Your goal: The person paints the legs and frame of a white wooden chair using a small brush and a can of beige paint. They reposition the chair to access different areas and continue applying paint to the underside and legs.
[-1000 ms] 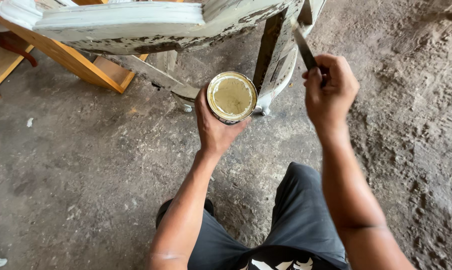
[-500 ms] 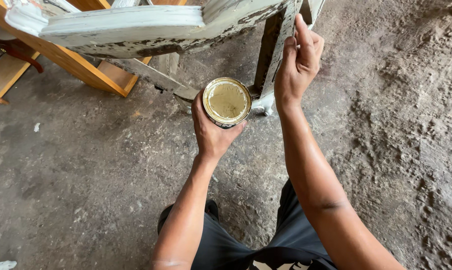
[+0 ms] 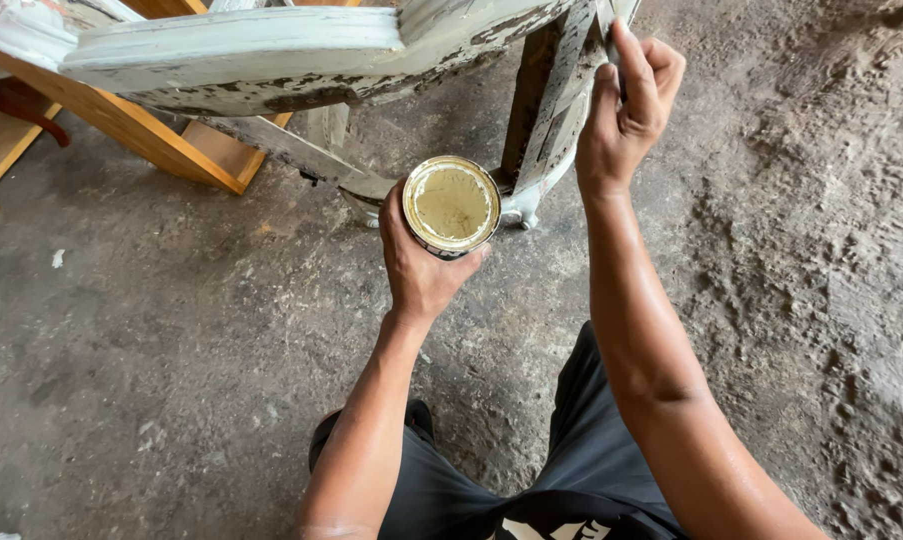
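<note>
My left hand (image 3: 421, 268) grips a round metal tin (image 3: 451, 205) from below; the tin stands open at the top and holds pale yellowish filler. My right hand (image 3: 626, 110) is raised against the leg (image 3: 556, 95) of an old chair with flaking white paint. Its fingers are closed on a thin dark tool (image 3: 609, 30), mostly hidden by the hand and pressed to the leg's upper part. The chair's curved seat rail (image 3: 251, 55) spans the top of the head view.
Bare orange-brown wooden furniture parts (image 3: 141, 135) lie on the floor at the upper left. The ground is rough grey concrete with sandy dust (image 3: 821, 230) on the right. My dark shorts (image 3: 531, 470) fill the bottom centre.
My right hand has gone up and left, from holding the tool in the air to pressing it against the chair leg. The tin has stayed in my left hand.
</note>
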